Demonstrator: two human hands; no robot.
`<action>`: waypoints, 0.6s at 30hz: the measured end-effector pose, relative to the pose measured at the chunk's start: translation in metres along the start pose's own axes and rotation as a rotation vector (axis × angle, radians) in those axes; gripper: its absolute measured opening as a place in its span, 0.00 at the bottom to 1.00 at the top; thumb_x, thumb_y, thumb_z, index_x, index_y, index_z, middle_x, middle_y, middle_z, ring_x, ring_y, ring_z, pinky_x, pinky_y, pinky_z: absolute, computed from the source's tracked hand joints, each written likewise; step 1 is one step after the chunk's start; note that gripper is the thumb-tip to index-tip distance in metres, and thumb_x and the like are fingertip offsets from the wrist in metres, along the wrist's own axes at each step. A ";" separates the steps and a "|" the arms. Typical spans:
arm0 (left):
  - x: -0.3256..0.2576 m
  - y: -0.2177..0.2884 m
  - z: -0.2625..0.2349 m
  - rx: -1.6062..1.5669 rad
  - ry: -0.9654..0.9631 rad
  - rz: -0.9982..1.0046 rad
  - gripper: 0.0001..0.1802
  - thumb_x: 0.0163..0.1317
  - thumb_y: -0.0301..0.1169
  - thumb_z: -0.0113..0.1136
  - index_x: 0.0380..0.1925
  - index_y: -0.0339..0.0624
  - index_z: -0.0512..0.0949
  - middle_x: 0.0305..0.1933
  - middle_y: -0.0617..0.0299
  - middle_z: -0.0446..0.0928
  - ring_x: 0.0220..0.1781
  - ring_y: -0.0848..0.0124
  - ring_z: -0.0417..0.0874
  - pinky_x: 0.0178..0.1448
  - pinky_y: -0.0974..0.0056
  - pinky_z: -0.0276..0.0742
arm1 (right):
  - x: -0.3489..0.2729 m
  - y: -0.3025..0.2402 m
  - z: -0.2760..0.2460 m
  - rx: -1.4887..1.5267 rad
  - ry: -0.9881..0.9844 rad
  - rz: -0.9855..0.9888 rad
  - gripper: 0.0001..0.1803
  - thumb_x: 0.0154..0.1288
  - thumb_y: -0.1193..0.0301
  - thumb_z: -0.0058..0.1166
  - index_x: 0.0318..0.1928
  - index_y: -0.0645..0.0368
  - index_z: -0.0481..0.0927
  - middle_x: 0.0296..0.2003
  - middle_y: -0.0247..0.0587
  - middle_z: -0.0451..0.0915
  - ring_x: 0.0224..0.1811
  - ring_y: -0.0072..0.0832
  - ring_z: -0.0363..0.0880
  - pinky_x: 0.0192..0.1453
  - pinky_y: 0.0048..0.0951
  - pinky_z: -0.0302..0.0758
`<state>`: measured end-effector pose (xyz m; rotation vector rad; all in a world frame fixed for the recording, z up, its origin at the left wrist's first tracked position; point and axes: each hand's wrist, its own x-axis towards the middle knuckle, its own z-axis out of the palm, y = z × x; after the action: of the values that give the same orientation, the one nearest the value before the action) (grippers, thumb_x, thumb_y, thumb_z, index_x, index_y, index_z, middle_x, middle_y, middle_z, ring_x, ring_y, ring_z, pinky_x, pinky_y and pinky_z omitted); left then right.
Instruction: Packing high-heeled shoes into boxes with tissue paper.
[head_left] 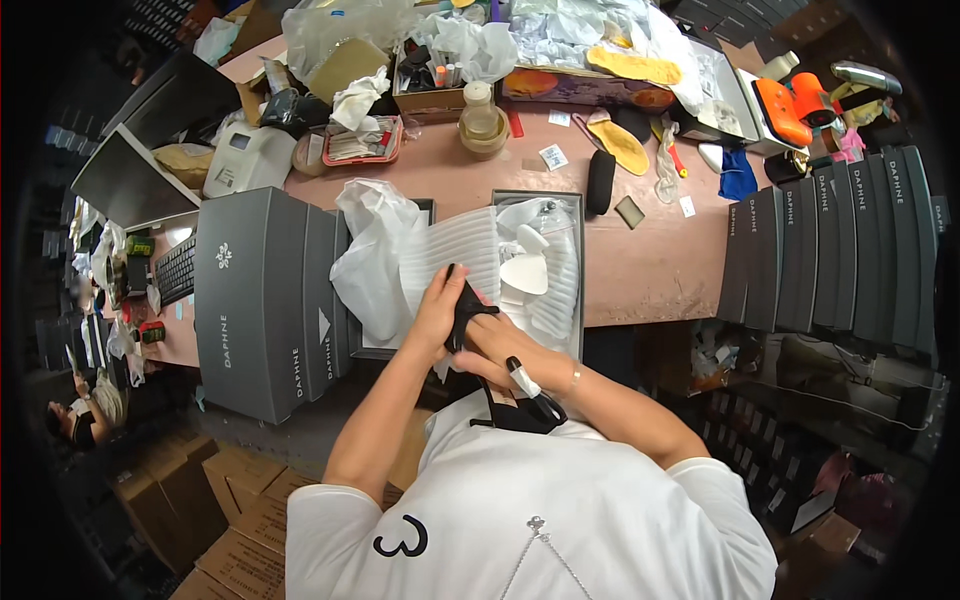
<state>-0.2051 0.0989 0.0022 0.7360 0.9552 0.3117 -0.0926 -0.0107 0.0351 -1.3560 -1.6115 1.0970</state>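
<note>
In front of my chest, above an open shoe box point(578, 300), both hands are on a black strappy shoe point(462, 318). My left hand point(433, 312) grips its left side, thumb and fingers closed around it. From the right, my right hand point(498, 348) is closed on the same shoe, its fingertips partly hidden. A second black shoe point(530, 412), with white wrapping on a thin part, lies against my shirt below my right wrist. White ribbed foam sheet point(450, 252), crumpled white tissue paper point(372, 240) and white inserts point(525, 270) lie in and over the box.
Grey shoe boxes point(245, 300) stand stacked at the left; more grey boxes point(835, 245) line the right. Along the table's back are a jar point(484, 130), a red tray point(362, 142), yellow insoles point(620, 145) and a black case point(600, 182). Brown cartons point(240, 480) sit on the floor at left.
</note>
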 end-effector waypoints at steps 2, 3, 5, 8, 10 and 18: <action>0.005 -0.008 -0.001 -0.053 -0.075 -0.036 0.25 0.69 0.49 0.49 0.54 0.40 0.67 0.35 0.57 0.77 0.36 0.68 0.81 0.39 0.64 0.81 | -0.028 0.000 -0.015 0.265 0.008 0.062 0.23 0.68 0.56 0.48 0.38 0.68 0.76 0.36 0.55 0.76 0.42 0.49 0.73 0.54 0.37 0.69; 0.004 -0.008 0.000 -0.116 -0.102 -0.038 0.26 0.69 0.50 0.49 0.54 0.40 0.67 0.36 0.56 0.77 0.37 0.67 0.82 0.40 0.64 0.81 | -0.048 0.008 -0.013 0.403 0.038 0.221 0.20 0.67 0.58 0.50 0.41 0.67 0.77 0.37 0.54 0.77 0.42 0.48 0.74 0.51 0.37 0.70; -0.002 -0.004 0.007 -0.265 -0.123 -0.037 0.28 0.69 0.52 0.47 0.55 0.40 0.67 0.40 0.54 0.78 0.40 0.65 0.82 0.44 0.62 0.81 | -0.061 0.020 -0.035 0.093 0.181 0.323 0.22 0.59 0.64 0.60 0.50 0.64 0.76 0.40 0.50 0.80 0.41 0.44 0.78 0.46 0.39 0.72; -0.013 -0.010 0.022 -0.460 -0.142 -0.087 0.34 0.68 0.58 0.41 0.56 0.40 0.69 0.49 0.51 0.77 0.47 0.61 0.80 0.52 0.56 0.78 | -0.029 0.049 -0.059 -0.898 0.143 0.232 0.29 0.50 0.66 0.66 0.54 0.56 0.75 0.50 0.44 0.76 0.53 0.40 0.72 0.58 0.40 0.63; -0.037 -0.024 0.028 -0.531 -0.247 -0.200 0.36 0.67 0.62 0.36 0.57 0.42 0.69 0.51 0.54 0.76 0.49 0.60 0.79 0.52 0.54 0.77 | -0.028 0.102 -0.055 -0.909 0.067 0.223 0.27 0.51 0.67 0.66 0.53 0.57 0.75 0.44 0.43 0.77 0.49 0.39 0.73 0.53 0.40 0.65; -0.046 -0.019 0.029 -0.542 -0.056 -0.049 0.36 0.66 0.64 0.35 0.58 0.46 0.67 0.52 0.59 0.74 0.57 0.67 0.74 0.58 0.60 0.71 | -0.047 0.014 -0.046 0.656 0.396 0.600 0.10 0.63 0.77 0.56 0.43 0.61 0.72 0.27 0.33 0.76 0.25 0.20 0.76 0.26 0.23 0.73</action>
<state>-0.2081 0.0476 0.0283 0.2238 0.7837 0.4797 -0.0379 -0.0496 0.0375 -1.4864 -0.4785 1.4167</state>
